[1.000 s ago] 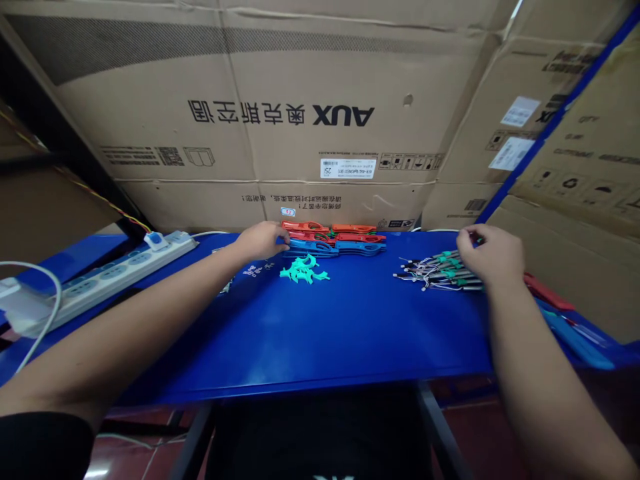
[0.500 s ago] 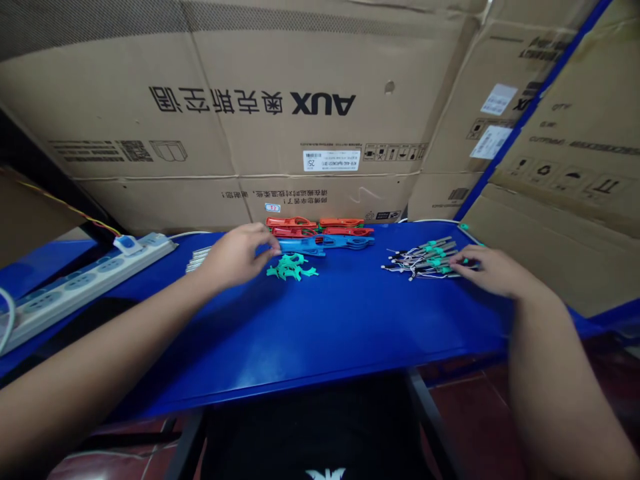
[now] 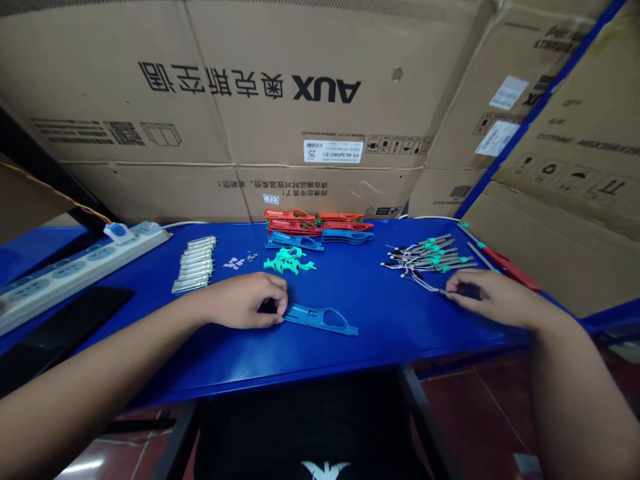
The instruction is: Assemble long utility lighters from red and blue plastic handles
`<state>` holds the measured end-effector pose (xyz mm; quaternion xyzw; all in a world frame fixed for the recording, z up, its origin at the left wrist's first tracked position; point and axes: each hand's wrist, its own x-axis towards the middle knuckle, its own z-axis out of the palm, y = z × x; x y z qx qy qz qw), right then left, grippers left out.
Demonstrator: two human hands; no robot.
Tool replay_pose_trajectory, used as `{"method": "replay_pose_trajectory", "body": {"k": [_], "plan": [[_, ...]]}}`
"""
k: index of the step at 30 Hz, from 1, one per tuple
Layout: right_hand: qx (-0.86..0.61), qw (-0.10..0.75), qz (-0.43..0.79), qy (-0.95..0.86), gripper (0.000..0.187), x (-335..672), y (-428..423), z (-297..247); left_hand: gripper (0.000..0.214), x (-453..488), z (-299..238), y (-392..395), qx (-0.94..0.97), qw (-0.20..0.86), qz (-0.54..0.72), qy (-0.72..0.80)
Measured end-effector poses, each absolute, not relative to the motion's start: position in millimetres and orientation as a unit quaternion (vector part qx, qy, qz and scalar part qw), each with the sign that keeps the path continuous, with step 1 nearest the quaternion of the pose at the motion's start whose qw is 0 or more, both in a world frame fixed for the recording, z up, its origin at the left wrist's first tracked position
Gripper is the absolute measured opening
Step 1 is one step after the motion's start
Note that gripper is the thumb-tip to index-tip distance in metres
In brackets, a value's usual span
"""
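My left hand (image 3: 247, 301) lies on the blue table (image 3: 310, 353), fingers closed on the left end of a blue plastic handle piece (image 3: 320, 319) that rests flat on the surface. My right hand (image 3: 487, 297) sits near the table's right edge, fingertips pinched on a thin metal probe with a white wire (image 3: 425, 285). Just beyond it lies a bundle of similar green-tipped probes (image 3: 425, 257). A stack of red and blue handle pieces (image 3: 315, 228) stands at the back. A small heap of teal plastic clips (image 3: 287, 262) lies in front of the stack.
A row of silver metal tubes (image 3: 195, 264) and tiny white parts (image 3: 235, 261) lie at left. A white power strip (image 3: 75, 267) runs along the left edge beside a black slab (image 3: 65, 320). Red-handled tool (image 3: 505, 265) at right. Cardboard boxes (image 3: 300, 100) wall the back.
My left hand has drawn one blue handle piece from the back stack toward the near middle of the table. My right hand pulled one probe out of the bundle toward me.
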<state>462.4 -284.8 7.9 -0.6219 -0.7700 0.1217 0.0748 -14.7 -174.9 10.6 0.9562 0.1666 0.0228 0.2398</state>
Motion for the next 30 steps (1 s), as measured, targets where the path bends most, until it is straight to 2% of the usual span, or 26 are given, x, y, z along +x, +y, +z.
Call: {"method": "replay_pose_trajectory", "body": {"k": [3,8,11,14,18,23,27,30], "plan": [[-0.62,0.086,0.115,-0.771,0.026,458,-287,11,0.006,-14,7,-173,0.955,0.244,0.02,0.168],[-0.58,0.03,0.185,-0.793,0.022,441,-285,9,0.007,-14,8,-176,0.952,0.249,0.008,0.178],[-0.592,0.037,0.162,-0.789,0.034,428,-286,7,0.007,-14,10,-178,0.954,0.243,0.005,0.177],[-0.585,0.019,0.156,-0.796,0.024,408,-280,5,0.006,-13,11,-180,0.956,0.23,0.006,0.182],[-0.522,-0.004,0.161,-0.837,0.017,369,-255,10,0.005,-13,12,-181,0.957,0.221,0.009,0.186],[-0.472,-0.082,0.168,-0.862,0.026,317,-207,38,0.003,-17,13,-182,0.956,0.216,-0.006,0.196],[-0.483,-0.083,0.156,-0.858,0.021,283,-180,49,0.002,-23,15,-181,0.961,0.195,-0.017,0.194],[-0.49,-0.084,0.179,-0.849,0.025,274,-176,40,0.005,-27,18,-178,0.964,0.184,-0.02,0.193]]}}
